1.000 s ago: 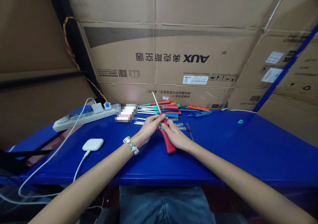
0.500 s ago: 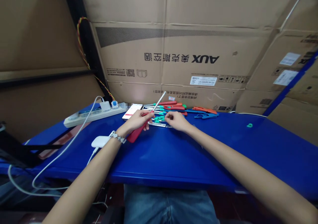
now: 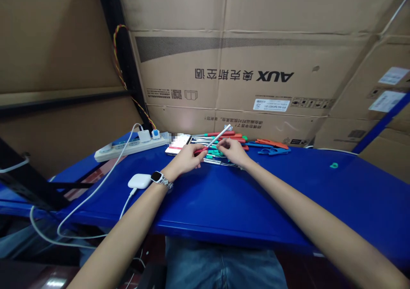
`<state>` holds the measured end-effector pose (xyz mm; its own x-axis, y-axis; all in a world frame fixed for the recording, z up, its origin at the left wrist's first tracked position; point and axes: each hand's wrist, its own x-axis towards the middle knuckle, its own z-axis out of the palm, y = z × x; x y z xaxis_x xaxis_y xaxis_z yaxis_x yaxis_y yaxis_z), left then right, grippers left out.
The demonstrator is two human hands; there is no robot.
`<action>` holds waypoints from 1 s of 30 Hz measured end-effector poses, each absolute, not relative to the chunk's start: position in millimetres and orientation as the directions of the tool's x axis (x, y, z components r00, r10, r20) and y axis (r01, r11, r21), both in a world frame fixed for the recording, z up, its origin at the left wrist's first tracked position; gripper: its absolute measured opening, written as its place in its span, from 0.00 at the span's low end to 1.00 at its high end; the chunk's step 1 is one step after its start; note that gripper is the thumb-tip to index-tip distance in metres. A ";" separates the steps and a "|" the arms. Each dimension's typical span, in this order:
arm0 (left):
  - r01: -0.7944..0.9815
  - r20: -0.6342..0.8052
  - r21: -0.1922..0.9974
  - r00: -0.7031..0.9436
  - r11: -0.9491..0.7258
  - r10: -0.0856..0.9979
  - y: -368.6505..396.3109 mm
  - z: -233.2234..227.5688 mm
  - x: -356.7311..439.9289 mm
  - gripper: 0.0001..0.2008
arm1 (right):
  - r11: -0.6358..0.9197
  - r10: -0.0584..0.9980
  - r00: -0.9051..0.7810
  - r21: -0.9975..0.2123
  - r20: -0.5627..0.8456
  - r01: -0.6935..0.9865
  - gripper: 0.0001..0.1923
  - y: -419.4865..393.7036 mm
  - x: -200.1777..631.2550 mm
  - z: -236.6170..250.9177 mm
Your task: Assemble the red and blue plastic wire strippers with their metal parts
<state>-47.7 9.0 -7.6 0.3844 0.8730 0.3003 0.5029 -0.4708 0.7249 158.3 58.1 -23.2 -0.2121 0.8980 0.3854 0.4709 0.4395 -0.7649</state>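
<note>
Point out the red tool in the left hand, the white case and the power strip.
Red tool (image 3: 218,136): head view, on its metal rod.
White case (image 3: 139,181): head view, middle of its top.
Power strip (image 3: 141,146): head view, on its long body.

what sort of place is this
Probably a small, makeshift workstation: a blue table backed by printed cardboard, with a power strip on the left and red-handled tools toward the back.

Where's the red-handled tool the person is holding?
In the head view, near the middle: the red-handled tool is in the left hand, with the right hand close beside its silver shaft.
</note>
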 end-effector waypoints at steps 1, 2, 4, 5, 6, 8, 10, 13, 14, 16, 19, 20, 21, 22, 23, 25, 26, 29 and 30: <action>0.533 0.331 0.670 0.408 -0.516 0.851 7.1 -7.6 -45.2 0.14 | 0.412 0.911 -0.161 -0.834 0.379 0.368 0.12 53.7 167.3 -22.5; 0.566 0.362 0.605 0.431 -0.560 0.827 5.0 -7.6 -42.6 0.13 | 0.375 0.927 -0.122 -0.883 0.355 0.282 0.14 48.7 176.4 -21.6; 0.630 0.411 0.465 0.469 -0.623 0.782 0.3 -7.5 -37.2 0.12 | 0.297 0.955 -0.059 -0.944 0.292 0.143 0.16 38.4 193.7 -19.5; 0.655 0.425 0.403 0.484 -0.639 0.765 -2.2 -7.4 -34.5 0.12 | 0.258 0.966 -0.035 -0.963 0.256 0.080 0.15 33.5 201.4 -18.5; 0.674 0.431 0.353 0.499 -0.649 0.752 -4.7 -7.3 -32.1 0.12 | 0.223 0.975 -0.004 -0.975 0.223 0.016 0.15 29.0 208.3 -17.6; 0.699 0.433 0.281 0.519 -0.657 0.737 -9.1 -7.3 -28.6 0.15 | 0.170 0.985 0.058 -0.979 0.164 -0.114 0.15 21.5 219.6 -15.8; 0.717 0.427 0.244 0.525 -0.653 0.736 -11.5 -7.4 -27.2 0.16 | 0.153 0.985 0.111 -0.963 0.131 -0.221 0.16 15.6 228.0 -14.2; 0.718 0.415 0.225 0.541 -0.659 0.731 -11.5 -7.9 -27.9 0.17 | 0.155 0.984 0.130 -0.948 0.123 -0.279 0.15 8.2 235.1 -12.2; 0.709 0.410 0.229 0.551 -0.667 0.727 -11.0 -8.2 -28.4 0.17 | 0.157 0.984 0.131 -0.947 0.124 -0.281 0.15 5.8 235.6 -11.7; 0.685 0.404 0.252 0.567 -0.683 0.718 -10.1 -8.8 -28.9 0.17 | 0.158 0.983 0.130 -0.946 0.126 -0.283 0.15 1.4 233.5 -11.4; 0.665 0.398 0.282 0.575 -0.692 0.715 -10.0 -9.9 -28.5 0.17 | 0.182 0.980 0.128 -0.941 0.151 -0.284 0.16 -3.6 225.1 -11.8; 0.662 0.395 0.287 0.577 -0.693 0.715 -10.1 -10.1 -28.2 0.17 | 0.195 0.978 0.124 -0.939 0.165 -0.282 0.17 -4.6 222.2 -12.1; 0.660 0.393 0.288 0.579 -0.694 0.714 -10.4 -10.3 -27.9 0.17 | 0.209 0.976 0.122 -0.937 0.181 -0.281 0.18 -5.3 219.7 -12.4; 0.661 0.392 0.285 0.581 -0.695 0.713 -10.6 -10.3 -27.7 0.17 | 0.223 0.973 0.125 -0.934 0.195 -0.279 0.18 -5.5 218.1 -12.7; 0.662 0.392 0.280 0.582 -0.695 0.712 -10.9 -10.2 -27.4 0.17 | 0.240 0.968 0.139 -0.931 0.208 -0.277 0.19 -5.3 217.3 -13.1; 0.672 0.390 0.260 0.584 -0.693 0.712 -11.4 -9.6 -27.1 0.17 | 0.275 0.954 0.193 -0.925 0.229 -0.261 0.19 -3.7 218.0 -14.0; 0.679 0.386 0.246 0.585 -0.691 0.713 -11.7 -9.1 -26.9 0.18 | 0.294 0.944 0.224 -0.923 0.241 -0.249 0.19 -2.6 219.2 -14.5; 0.694 0.377 0.217 0.589 -0.686 0.715 -12.4 -7.7 -26.5 0.19 | 0.342 0.917 0.287 -0.915 0.275 -0.215 0.19 0.7 223.0 -16.4; 0.695 0.377 0.216 0.589 -0.686 0.715 -12.5 -7.4 -26.4 0.19 | 0.349 0.913 0.294 -0.915 0.283 -0.203 0.19 1.3 223.6 -17.1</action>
